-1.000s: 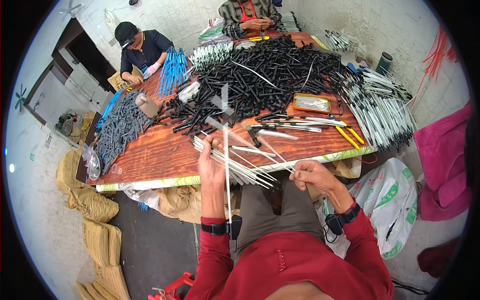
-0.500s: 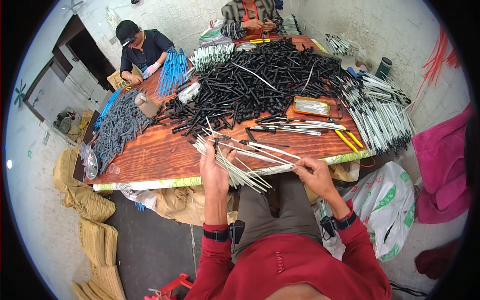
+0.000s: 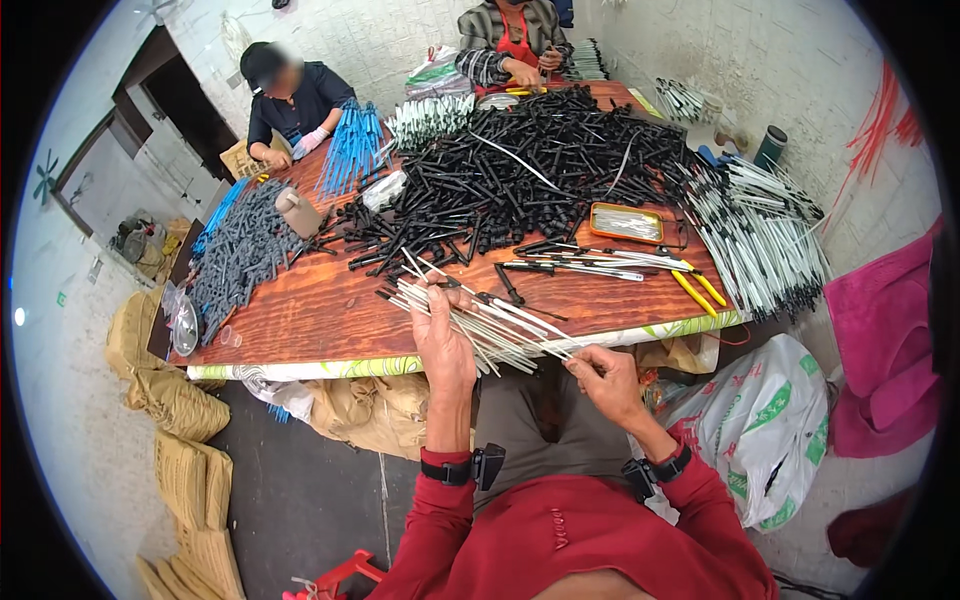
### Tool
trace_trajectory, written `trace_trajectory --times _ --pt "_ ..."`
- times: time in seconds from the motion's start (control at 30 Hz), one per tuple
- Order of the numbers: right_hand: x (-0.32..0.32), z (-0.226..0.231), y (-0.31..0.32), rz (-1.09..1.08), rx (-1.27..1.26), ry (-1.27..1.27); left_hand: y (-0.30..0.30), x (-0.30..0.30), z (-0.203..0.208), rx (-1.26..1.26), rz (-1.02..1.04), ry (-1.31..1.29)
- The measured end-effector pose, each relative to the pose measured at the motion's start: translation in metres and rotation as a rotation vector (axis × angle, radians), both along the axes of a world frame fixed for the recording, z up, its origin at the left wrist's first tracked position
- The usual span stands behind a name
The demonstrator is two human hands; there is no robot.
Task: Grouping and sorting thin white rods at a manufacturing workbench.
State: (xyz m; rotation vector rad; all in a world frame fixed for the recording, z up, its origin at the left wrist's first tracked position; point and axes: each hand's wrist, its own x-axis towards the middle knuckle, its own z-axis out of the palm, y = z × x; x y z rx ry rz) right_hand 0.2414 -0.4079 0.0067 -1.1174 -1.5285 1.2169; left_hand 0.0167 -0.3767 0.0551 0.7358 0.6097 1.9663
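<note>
My left hand (image 3: 446, 352) is closed around a bundle of thin white rods (image 3: 500, 352) with black ends, held over the table's near edge. The rods fan out to the right of its fingers. A few longer white rods reach from that bundle to my right hand (image 3: 608, 380), whose thumb and fingers pinch their far ends. Just beyond the bundle, several white rods with black fittings (image 3: 600, 262) lie on the table, beside yellow-handled pliers (image 3: 697, 290). A large heap of black plastic fittings (image 3: 540, 170) lies farther back.
A yellow-rimmed tray (image 3: 626, 207) holds thin pale pieces. At right are stacked white rods (image 3: 755, 235); at left, a pile of grey parts (image 3: 240, 255) and standing blue rods (image 3: 352, 145). Two people work across the table (image 3: 330, 315). A white plastic bag (image 3: 745, 425) stands by my right arm.
My right hand has moved left and nearer to me, closer to my left hand. My left hand has shifted slightly right with the bundle. The person at the far side has lowered one hand.
</note>
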Motion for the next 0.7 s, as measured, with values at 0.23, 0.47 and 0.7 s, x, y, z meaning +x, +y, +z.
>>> trace_trajectory --times 0.23,0.47,0.7 --pt "0.036 -0.040 0.024 0.563 -0.656 0.419 0.001 0.024 0.022 -0.032 -0.456 -0.157" --pt "0.072 -0.011 0.058 0.405 -0.044 -0.160 0.001 0.024 0.018 -0.118 -0.681 -0.102" --pt "0.135 -0.007 0.165 -0.560 0.790 -0.795 -0.007 0.034 0.018 -0.214 -0.671 -0.154"
